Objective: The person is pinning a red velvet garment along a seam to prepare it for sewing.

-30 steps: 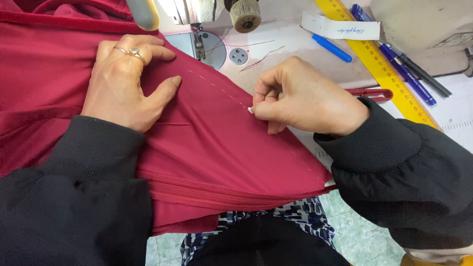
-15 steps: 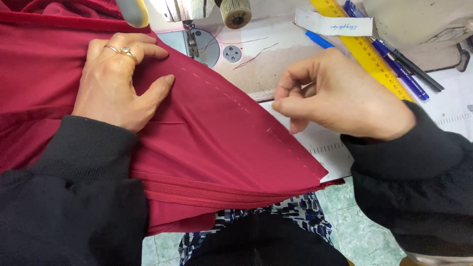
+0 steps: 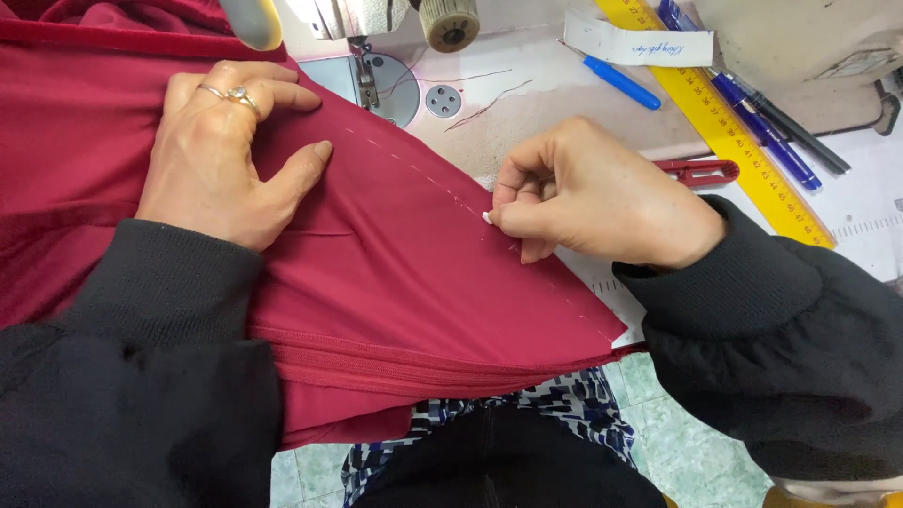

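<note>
Head view: our left hand (image 3: pixel 230 155) lies flat, fingers spread, pinning the red fabric (image 3: pixel 404 282) on the sewing machine bed (image 3: pixel 527 113); our right hand (image 3: pixel 602 198) pinches a small white chalk piece (image 3: pixel 487 217) on the dashed line, so the cloth stays taut for marking

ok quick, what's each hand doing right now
Left hand: open, flat on the red fabric.
Right hand: closed, pinching a small white piece at the fabric's marked line; what it is cannot be told.
</note>
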